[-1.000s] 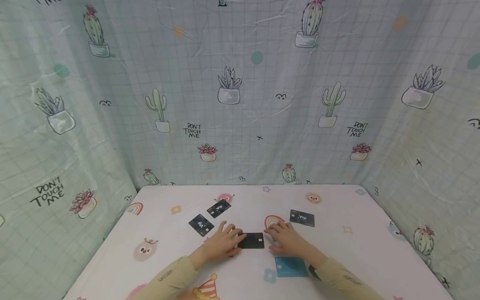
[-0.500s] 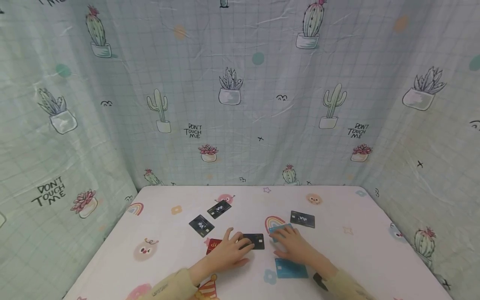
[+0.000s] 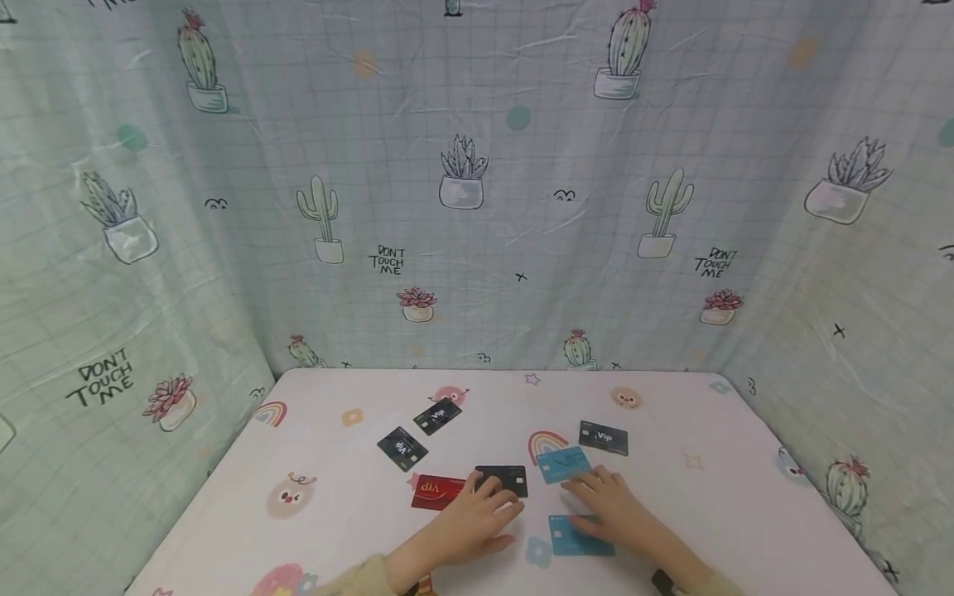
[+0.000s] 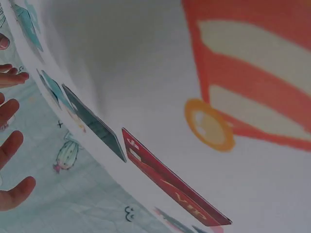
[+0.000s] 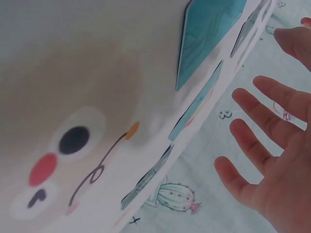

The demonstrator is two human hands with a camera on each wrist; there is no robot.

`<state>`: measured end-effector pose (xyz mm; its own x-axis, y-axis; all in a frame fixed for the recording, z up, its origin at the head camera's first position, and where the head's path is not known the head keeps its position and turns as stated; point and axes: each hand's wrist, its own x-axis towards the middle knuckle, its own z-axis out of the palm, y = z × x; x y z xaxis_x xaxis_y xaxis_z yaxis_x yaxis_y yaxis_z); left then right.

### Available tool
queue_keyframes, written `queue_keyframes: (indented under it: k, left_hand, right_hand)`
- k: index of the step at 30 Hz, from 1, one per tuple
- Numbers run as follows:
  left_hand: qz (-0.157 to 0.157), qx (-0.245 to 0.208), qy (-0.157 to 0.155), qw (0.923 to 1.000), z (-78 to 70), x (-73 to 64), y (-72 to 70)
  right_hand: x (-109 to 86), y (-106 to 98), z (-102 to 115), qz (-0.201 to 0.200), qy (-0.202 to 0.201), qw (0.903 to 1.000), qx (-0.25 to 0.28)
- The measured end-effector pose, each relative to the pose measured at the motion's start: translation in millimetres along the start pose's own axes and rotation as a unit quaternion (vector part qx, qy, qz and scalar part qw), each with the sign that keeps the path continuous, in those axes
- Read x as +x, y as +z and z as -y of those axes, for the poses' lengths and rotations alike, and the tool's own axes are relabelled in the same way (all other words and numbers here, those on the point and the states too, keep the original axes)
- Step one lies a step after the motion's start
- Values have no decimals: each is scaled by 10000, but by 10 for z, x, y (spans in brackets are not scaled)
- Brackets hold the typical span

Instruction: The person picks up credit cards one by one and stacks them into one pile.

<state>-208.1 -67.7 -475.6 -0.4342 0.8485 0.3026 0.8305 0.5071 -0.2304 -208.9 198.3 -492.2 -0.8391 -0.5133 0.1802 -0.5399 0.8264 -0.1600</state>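
My left hand (image 3: 477, 521), its fingers spread and holding nothing, hovers over the near side of a black card (image 3: 510, 476) at the table's middle. Just left of it lies a red VIP card (image 3: 432, 492), also seen in the left wrist view as a long red card (image 4: 170, 179). On the right, my right hand (image 3: 614, 509) is spread with nothing in its grasp. Its fingertips are near the lower edge of an upper blue card (image 3: 559, 463), and its thumb overlaps a lower blue card (image 3: 570, 542). In the right wrist view the fingers (image 5: 252, 150) are apart.
Two black Vip cards, one farther back (image 3: 438, 415) and one nearer (image 3: 402, 449), lie at the back left. Another black Vip card (image 3: 604, 438) sits back right. A dark card (image 3: 661, 582) is partly hidden under the right forearm. A cactus-print curtain (image 3: 477, 248) surrounds the table (image 3: 335, 463).
My left hand has drawn right and toward me, uncovering the red card. My right hand has pulled back off the upper blue card, which now shows fully.
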Motion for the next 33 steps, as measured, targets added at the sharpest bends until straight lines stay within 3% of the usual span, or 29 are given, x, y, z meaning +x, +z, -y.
queue_keyframes:
  k: [10, 21, 33]
  left_hand:
    - [262, -232, 9, 9994, -167, 177, -20]
    - [392, -218, -3, 9990, -340, 320, 98]
    - [736, -255, -225, 9967, -371, 408, 189]
  right_hand:
    - [-154, -60, -57, 4, 176, 9998, -86]
    - [-351, -48, -145, 173, 263, 9995, -53]
    - [-405, -32, -146, 292, 283, 9989, -212]
